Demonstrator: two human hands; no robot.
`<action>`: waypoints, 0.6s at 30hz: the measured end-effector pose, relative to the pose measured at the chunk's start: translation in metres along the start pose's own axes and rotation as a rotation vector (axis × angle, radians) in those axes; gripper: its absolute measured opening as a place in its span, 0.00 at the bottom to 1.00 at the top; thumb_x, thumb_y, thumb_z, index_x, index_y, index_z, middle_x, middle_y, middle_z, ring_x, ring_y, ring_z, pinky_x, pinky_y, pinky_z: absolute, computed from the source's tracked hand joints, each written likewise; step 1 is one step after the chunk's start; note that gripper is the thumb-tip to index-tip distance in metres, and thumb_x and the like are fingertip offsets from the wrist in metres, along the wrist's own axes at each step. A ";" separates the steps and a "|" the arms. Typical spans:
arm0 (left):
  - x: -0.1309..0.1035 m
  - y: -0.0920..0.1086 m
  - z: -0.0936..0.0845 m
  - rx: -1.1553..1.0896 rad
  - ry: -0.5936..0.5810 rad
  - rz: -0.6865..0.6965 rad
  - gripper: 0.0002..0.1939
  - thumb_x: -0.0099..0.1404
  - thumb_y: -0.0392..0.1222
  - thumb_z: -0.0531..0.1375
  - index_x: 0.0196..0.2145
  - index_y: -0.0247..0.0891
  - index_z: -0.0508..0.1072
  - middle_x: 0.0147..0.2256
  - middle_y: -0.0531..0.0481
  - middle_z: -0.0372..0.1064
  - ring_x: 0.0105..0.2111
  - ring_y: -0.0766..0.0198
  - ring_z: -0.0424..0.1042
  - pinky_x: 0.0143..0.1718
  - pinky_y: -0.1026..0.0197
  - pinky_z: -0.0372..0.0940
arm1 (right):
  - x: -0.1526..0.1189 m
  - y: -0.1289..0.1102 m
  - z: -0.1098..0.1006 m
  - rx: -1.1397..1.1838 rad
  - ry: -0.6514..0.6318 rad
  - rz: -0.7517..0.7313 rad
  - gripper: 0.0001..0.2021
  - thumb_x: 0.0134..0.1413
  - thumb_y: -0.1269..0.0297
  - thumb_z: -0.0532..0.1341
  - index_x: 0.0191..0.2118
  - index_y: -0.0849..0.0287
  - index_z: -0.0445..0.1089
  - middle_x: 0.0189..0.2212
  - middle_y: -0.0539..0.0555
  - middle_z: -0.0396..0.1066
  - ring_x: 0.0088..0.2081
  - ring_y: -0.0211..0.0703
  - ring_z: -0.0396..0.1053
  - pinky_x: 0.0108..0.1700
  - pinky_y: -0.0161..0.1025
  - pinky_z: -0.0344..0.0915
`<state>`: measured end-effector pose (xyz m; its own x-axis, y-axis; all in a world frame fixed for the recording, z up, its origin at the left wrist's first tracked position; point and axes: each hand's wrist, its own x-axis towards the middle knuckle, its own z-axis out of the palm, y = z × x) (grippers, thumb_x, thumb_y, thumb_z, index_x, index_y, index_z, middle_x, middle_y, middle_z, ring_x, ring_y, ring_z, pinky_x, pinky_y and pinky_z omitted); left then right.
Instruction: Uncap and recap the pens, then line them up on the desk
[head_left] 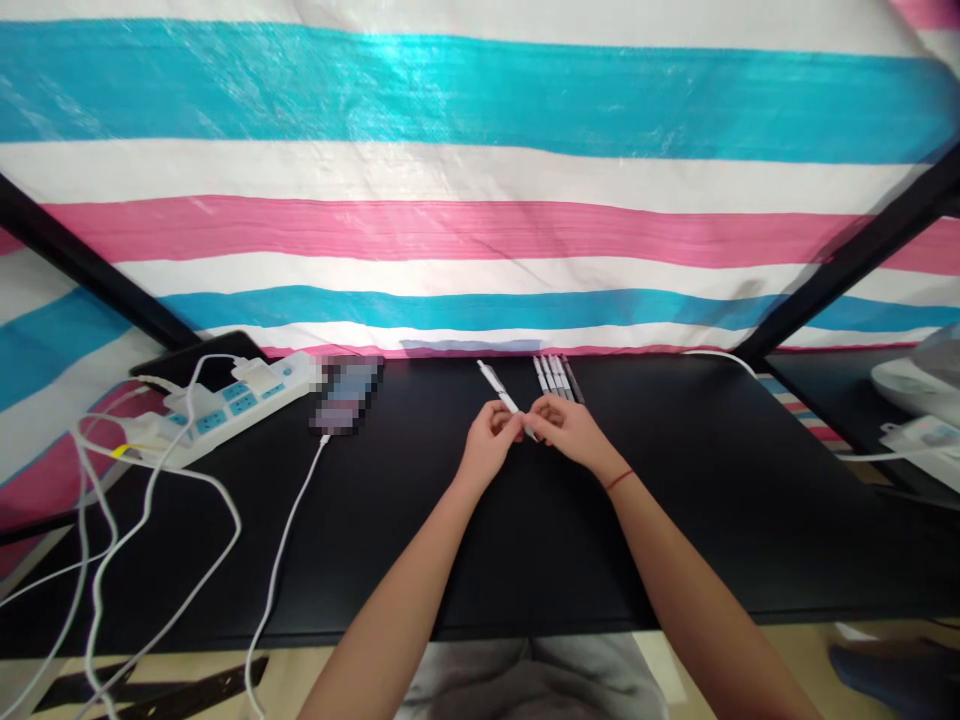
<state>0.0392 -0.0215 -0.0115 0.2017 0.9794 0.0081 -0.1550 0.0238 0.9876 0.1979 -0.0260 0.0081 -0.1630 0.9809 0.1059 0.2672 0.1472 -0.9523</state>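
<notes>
Between both hands, above the black tabletop (525, 540), is a white pen (495, 382) tilted with its far end up and to the left. My left hand (492, 440) is closed on its middle part. Near the lower end, the fingers of my right hand (564, 432) pinch the same pen; a bit of its tip shows below them. A row of several pens (553, 376) lies side by side just beyond my right hand, mostly white with a darker one at the right. My right hand partly hides their near ends.
At the left lies a white power strip (225, 420) with plugs and looping white cables (154, 490). A blurred phone (346, 395) on a charging cable (289, 530) is right of it. Striped sheeting (480, 230) hangs behind the table, between black frame bars (847, 250).
</notes>
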 end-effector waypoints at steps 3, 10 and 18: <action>0.002 0.000 -0.001 -0.012 0.068 -0.012 0.19 0.56 0.50 0.63 0.38 0.35 0.66 0.28 0.52 0.69 0.26 0.68 0.69 0.30 0.64 0.67 | -0.005 -0.007 0.002 -0.172 -0.031 -0.083 0.14 0.52 0.51 0.60 0.30 0.57 0.69 0.21 0.49 0.70 0.24 0.39 0.68 0.29 0.36 0.66; 0.004 0.001 -0.001 -0.041 0.044 -0.031 0.21 0.56 0.50 0.63 0.42 0.34 0.67 0.32 0.49 0.71 0.26 0.69 0.68 0.29 0.65 0.67 | -0.006 -0.010 0.004 -0.281 -0.100 -0.139 0.09 0.55 0.57 0.58 0.32 0.56 0.70 0.26 0.49 0.73 0.27 0.39 0.69 0.31 0.36 0.64; 0.005 -0.003 0.000 0.051 0.025 -0.041 0.20 0.58 0.52 0.61 0.42 0.35 0.68 0.33 0.48 0.69 0.26 0.70 0.67 0.26 0.66 0.65 | 0.005 0.015 -0.030 -0.467 0.329 -0.040 0.10 0.53 0.57 0.57 0.28 0.58 0.68 0.20 0.49 0.69 0.23 0.39 0.66 0.29 0.35 0.60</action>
